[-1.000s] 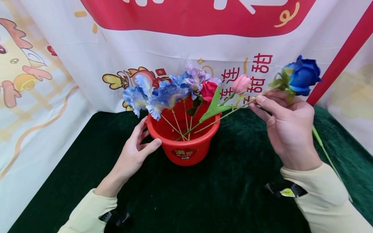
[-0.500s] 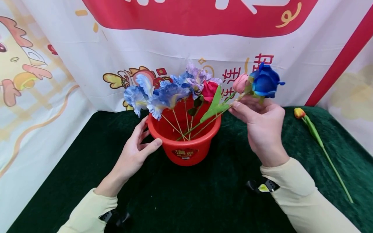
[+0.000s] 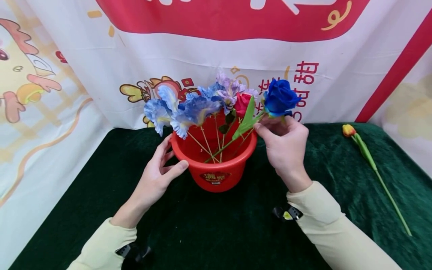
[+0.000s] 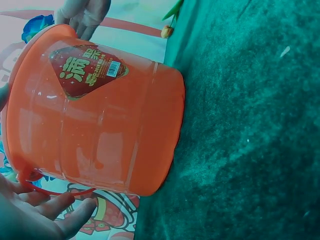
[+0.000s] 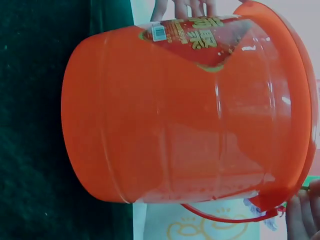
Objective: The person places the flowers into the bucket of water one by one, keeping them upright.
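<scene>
In the head view my left hand holds the left side of a red plastic bucket, thumb on the rim and fingers round the side. Its fingers lie near the bucket's handle in the left wrist view. At the bucket's right rim, my right hand pinches the stem of a blue rose just under the bloom. The rose leans to the right, its lower stem inside the bucket. Blue irises, a lilac flower and a red rose stand in the bucket.
An orange-yellow tulip lies on the dark green cloth at the right. A printed white backdrop rises behind the bucket. A green leaf leans over the bucket's right rim.
My right hand has brought the blue rose left and down to the bucket, its stem going deeper inside. The rose now covers the pink tulip. My left hand has stayed at the bucket.
</scene>
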`<state>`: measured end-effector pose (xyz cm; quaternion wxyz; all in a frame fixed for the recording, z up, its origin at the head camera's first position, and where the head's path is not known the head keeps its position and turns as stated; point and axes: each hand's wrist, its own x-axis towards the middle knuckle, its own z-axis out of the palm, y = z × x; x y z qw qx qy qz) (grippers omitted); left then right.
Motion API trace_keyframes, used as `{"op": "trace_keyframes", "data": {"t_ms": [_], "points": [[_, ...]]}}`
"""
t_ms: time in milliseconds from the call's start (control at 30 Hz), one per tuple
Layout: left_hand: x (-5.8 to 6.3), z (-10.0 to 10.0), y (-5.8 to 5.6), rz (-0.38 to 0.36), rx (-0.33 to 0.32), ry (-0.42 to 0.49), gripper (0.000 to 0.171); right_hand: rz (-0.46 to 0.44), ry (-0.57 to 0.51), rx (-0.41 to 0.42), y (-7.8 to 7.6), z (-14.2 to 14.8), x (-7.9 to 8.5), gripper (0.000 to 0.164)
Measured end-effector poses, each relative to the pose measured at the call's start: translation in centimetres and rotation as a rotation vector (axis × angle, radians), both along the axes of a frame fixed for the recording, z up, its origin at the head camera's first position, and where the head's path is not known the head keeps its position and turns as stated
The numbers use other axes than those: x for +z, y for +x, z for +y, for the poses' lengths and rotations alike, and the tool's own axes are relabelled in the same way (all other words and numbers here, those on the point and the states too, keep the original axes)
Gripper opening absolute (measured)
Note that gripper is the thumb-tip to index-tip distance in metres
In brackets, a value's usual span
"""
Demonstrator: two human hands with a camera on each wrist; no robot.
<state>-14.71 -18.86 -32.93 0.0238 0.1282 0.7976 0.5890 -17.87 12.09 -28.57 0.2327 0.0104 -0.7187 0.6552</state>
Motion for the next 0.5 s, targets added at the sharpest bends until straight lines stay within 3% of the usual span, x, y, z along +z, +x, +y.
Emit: {"op": "trace_keyframes", "data": {"t_ms": [300,500], "points": [[-0.03,0.04,-0.09,0.007,-0.006,0.004,0.076,-0.124,-0.028,0.039,0.56,-0.32,-0.28,0.022],[-0.04,0.02,-0.1,0.003,-0.009,0.008,0.076,-0.236,-0.102,0.122,0.88,0.17,-0.07,0.04]]}}
